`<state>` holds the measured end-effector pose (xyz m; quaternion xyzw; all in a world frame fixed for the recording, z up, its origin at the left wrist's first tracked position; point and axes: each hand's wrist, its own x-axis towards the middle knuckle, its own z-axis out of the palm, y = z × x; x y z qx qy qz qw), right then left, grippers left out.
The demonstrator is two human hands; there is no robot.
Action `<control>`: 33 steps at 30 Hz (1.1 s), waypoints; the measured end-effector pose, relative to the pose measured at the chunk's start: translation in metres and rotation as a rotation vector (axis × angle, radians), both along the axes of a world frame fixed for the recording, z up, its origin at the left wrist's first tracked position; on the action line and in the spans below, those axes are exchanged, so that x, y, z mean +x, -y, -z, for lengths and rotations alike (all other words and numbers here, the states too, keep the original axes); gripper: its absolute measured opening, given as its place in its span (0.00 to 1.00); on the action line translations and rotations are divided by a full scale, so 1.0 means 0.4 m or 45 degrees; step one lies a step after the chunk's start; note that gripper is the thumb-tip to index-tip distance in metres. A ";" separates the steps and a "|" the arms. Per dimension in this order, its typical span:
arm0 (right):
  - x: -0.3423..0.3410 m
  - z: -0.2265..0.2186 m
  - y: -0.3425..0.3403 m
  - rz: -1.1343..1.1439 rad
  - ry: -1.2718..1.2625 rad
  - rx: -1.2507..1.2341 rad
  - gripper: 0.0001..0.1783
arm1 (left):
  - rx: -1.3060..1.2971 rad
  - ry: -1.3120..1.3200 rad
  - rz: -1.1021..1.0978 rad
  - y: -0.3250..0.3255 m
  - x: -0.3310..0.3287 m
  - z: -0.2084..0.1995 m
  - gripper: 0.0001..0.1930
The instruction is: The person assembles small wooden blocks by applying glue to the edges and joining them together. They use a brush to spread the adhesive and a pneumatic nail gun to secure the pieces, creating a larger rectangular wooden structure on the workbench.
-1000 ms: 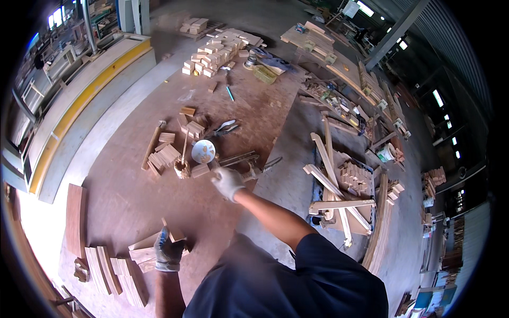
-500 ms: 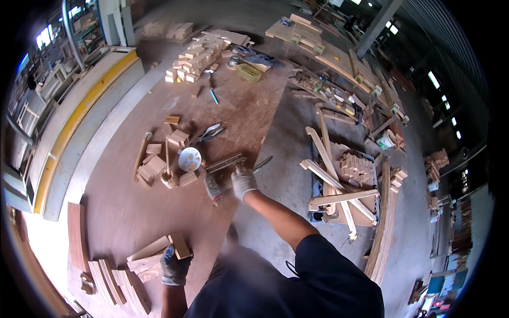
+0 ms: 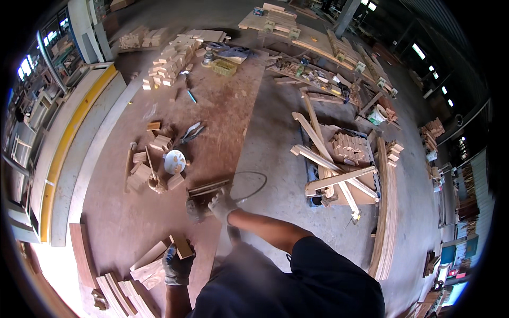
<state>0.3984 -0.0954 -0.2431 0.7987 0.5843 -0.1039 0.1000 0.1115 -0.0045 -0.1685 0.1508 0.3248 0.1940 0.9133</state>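
Observation:
My left hand [image 3: 177,267], in a grey-and-blue work glove, is closed around a short wooden block [image 3: 182,246] at the near left of the table. Under and beside that hand lie pale wood pieces [image 3: 149,271]. My gloved right hand [image 3: 224,205] grips what looks like an air nail gun [image 3: 196,208] near the table's right edge. Motion smears the tool, and its handle is mostly hidden by the hand. A thin hose [image 3: 265,183] loops from it on the right. Beyond it are a white bowl [image 3: 174,161] with brown stains and a glue-covered brush [image 3: 156,183].
Pliers [image 3: 192,132] lie past the bowl, with small blocks [image 3: 140,175] left of it. Curved wood strips [image 3: 117,294] lie near left. Stacked blocks [image 3: 164,64] stand at the far end. Right of the table, a crate [image 3: 377,183] holds blocks and crossed wooden bars [image 3: 339,180].
My right hand has brought the nail gun nearer to me, and the hose loop now shows more fully. My left hand keeps its hold on the block. The whole view has shifted a little.

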 end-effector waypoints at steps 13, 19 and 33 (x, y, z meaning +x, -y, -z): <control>-0.301 0.059 -0.008 0.153 -0.082 0.108 0.15 | 0.151 0.022 0.022 0.032 -0.240 0.022 0.27; -0.309 0.068 -0.023 0.237 -0.041 0.123 0.17 | 0.189 0.213 0.088 0.026 -0.289 0.014 0.30; -0.152 0.072 -0.100 0.239 -0.173 0.070 0.17 | 0.616 -0.106 -0.113 -0.021 -0.357 0.045 0.29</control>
